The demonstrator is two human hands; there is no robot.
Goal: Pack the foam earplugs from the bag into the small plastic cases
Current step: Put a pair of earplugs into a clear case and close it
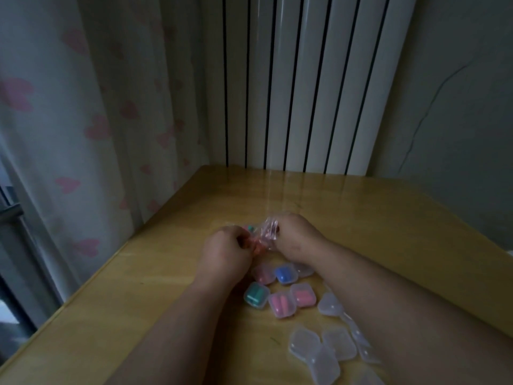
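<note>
Wooden table (166,301), dim light. Your left hand (226,251) and right hand (297,240), fingers curled, both pinch the clear bag (267,234) just beyond the filled cases (281,302). Pink and teal earplugs (258,247) show inside it. Hold the mouth wide, draw out one pair, drop it in one of the empty cases (333,343) nearby. White radiator (305,93) stands behind, heart-print curtain (83,120) at left.
</note>
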